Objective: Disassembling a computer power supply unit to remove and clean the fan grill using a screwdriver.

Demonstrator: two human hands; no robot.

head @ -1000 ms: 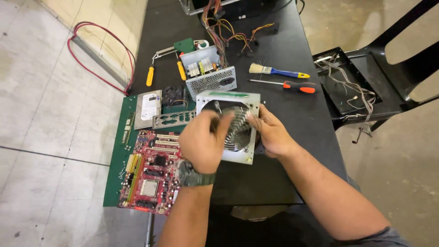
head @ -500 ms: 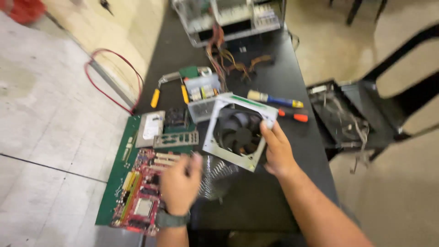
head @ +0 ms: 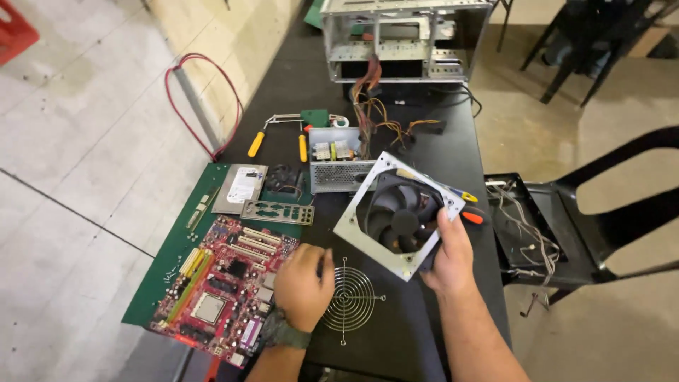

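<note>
1. Your right hand grips the metal cover plate with fan by its lower right edge, fingers closed around that edge, thumb on the front face.
2. The plate is held above the black table, tilted. The fan face points toward you and slightly left. One corner points up and away, and the long edge runs from lower left to upper right.
3. Your left hand rests palm down on the table, fingertips on the left rim of the round wire fan grille. Fingers are loosely curled together, not clamped on anything.
4. The grille lies flat just below the plate.
5. The red motherboard sits just left of your left hand, on a green mat.
6. An open power supply box with a wire bundle lies behind the plate. The empty computer case stands at the far end of the table.
7. An orange-handled screwdriver lies right of the plate, mostly hidden.
</note>
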